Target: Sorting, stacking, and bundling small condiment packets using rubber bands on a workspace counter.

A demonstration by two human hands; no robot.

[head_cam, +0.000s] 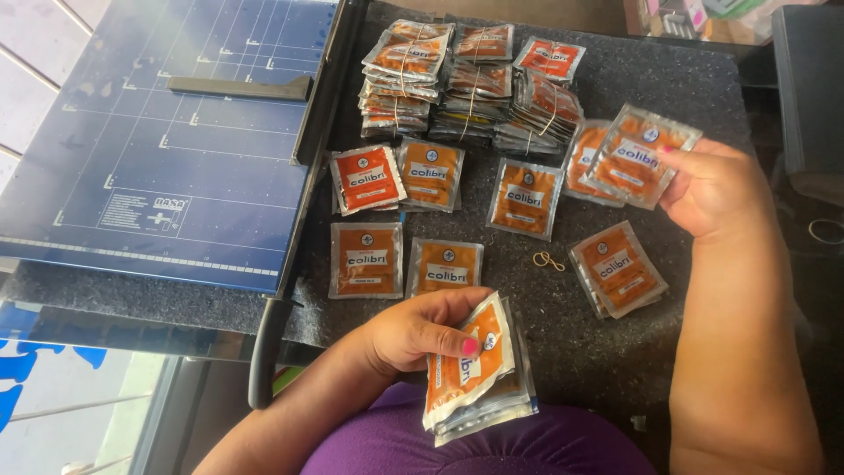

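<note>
Both hands are busy: the left hand (413, 332) is clamped round a thick stack of orange sachets (479, 374), thumb pressed on the top one, held at the near edge of the tabletop (677, 79), just above a purple-clad lap (475, 444). A couple of orange sachets (640, 157) are pinched between the fingers of the right hand (712, 189), lifted a little over the right side of the tabletop and overlapping one more sachet that lies beneath them.

Between the two hands, loose sachets are laid out in small piles on the dark, speckled surface: two side by side towards the left edge (367, 179), two more nearer the person (367, 259), one in the middle (526, 198), and a short pile tilted on the right (617, 268). A small rubber band (549, 260) is seen lying flat just beside that tilted pile, touching nothing.

Along the far edge, banded bundles of sachets (466, 84) are stacked close together, several layers high. On the left, a blue paper cutter (167, 141) with a grid-marked bed is set alongside, its black blade arm (303, 202) running along the bed's right side down to a handle past the near edge.
</note>
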